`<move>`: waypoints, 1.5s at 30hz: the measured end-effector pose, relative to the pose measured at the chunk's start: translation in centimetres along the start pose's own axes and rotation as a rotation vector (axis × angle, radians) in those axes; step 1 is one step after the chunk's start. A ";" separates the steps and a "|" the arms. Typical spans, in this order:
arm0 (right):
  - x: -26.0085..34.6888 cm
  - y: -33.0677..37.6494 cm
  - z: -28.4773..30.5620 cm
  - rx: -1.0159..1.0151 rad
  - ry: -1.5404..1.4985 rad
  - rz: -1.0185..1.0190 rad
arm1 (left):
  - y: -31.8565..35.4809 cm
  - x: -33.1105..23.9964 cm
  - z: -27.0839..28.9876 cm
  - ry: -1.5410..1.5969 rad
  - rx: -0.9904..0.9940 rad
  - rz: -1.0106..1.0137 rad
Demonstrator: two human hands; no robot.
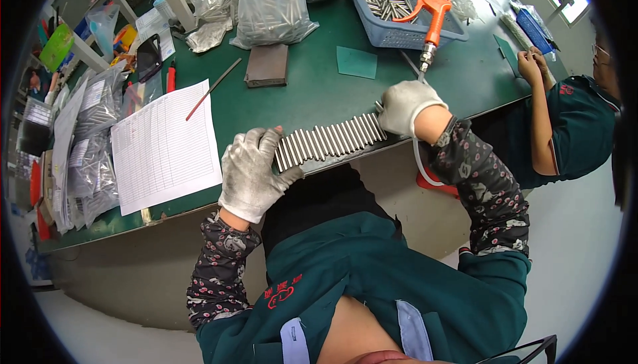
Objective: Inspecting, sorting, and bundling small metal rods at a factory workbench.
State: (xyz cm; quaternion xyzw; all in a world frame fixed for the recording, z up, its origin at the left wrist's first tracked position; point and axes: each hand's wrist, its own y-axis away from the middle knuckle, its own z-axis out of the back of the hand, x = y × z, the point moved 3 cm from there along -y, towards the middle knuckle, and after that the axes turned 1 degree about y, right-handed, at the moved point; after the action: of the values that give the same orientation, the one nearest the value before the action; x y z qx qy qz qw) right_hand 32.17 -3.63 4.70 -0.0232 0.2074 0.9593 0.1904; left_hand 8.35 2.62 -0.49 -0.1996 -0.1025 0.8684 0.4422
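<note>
Slim silvery metal pins (330,139) lie side by side in a slanting row along the table's near edge. At the row's left end rests my left hand (251,172) in a white, smudged glove. Its thumb is stretched out along the near side and its fingers lie at the far side, touching the end pins. My right hand (407,109), also gloved, is curled closed at the row's right end. A pin tip pokes out beside its fingers; the rest of its grip is hidden.
An orange air gun (433,11) lies across a blue basket (399,37) of pins. A dark metal block (267,66), a green card (357,63), a ruled paper sheet (166,148) and bagged pins (272,11) are on the green table. Another person (565,124) sits at right.
</note>
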 end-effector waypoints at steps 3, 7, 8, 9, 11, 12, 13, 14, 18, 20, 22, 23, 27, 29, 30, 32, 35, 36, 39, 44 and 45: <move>-0.3 0.6 -0.7 -0.001 -0.004 0.002 | 0.2 0.1 -0.2 -0.018 -0.009 0.001; -0.7 0.7 -1.7 -0.017 -0.008 0.002 | 0.3 0.2 -0.4 0.027 0.009 0.008; -0.6 1.0 -1.8 -0.003 -0.012 0.006 | 0.4 0.2 -0.4 0.035 0.023 0.017; -0.5 1.2 -1.8 0.012 -0.017 0.009 | 0.4 0.2 -0.4 0.035 0.024 0.019; -0.8 1.8 -1.8 0.011 -0.038 0.035 | 0.4 0.3 -0.3 0.054 0.026 0.006; -0.9 2.4 -1.7 -0.119 -0.088 0.067 | 0.3 0.2 -0.2 0.054 0.027 0.010; -0.9 2.8 -1.3 -0.248 -0.139 0.099 | 0.2 -0.1 0.1 0.018 0.010 0.012; -0.7 3.1 -0.9 -0.252 -0.147 0.161 | 0.1 -0.3 0.3 -0.018 -0.004 0.012; -0.8 2.6 -2.6 -0.289 -0.268 0.367 | -0.7 -0.5 -0.2 0.082 -0.068 -0.178; -1.1 2.0 -3.4 -0.275 -0.274 0.359 | -0.7 -0.7 -1.0 0.036 0.018 -0.191; -1.2 1.7 -3.8 -0.262 -0.279 0.350 | -1.0 -1.0 -1.4 -0.022 0.162 -0.178; -1.3 1.6 -3.9 -0.233 -0.300 0.336 | -0.9 -1.1 -1.5 -0.024 0.166 -0.179; -0.8 2.2 -3.6 -0.248 -0.372 0.369 | -1.1 -1.5 -1.5 -0.005 0.098 -0.144; -0.3 2.4 -3.3 -0.235 -0.340 0.372 | -1.5 -2.2 -1.8 -0.025 0.083 -0.126; -0.1 2.5 -3.3 -0.224 -0.305 0.373 | -1.8 -2.5 -2.2 -0.042 0.096 -0.120; 0.1 2.4 -3.7 -0.233 -0.298 0.354 | -2.0 -2.9 -2.4 -0.084 0.143 -0.109; 0.1 2.6 -3.9 -0.279 -0.304 0.354 | -1.9 -2.5 -2.6 -0.058 0.125 -0.116; 0.2 2.7 -3.9 -0.316 -0.315 0.371 | -1.9 -2.6 -2.5 -0.061 0.128 -0.113; 0.5 2.6 -3.9 -0.296 -0.295 0.377 | -2.0 -3.1 -2.1 -0.022 0.100 -0.106; 0.9 2.4 -4.0 -0.316 -0.303 0.377 | -1.9 -2.6 -2.2 -0.014 0.139 -0.112; 1.0 2.4 -3.9 -0.314 -0.308 0.374 | -1.9 -2.5 -2.1 0.002 0.138 -0.115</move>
State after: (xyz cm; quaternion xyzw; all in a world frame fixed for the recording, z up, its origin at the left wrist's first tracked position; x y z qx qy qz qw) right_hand 30.18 -6.90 1.91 0.1320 0.0257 0.9903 0.0337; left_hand 11.96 1.68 -1.09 -0.1634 -0.0533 0.8464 0.5040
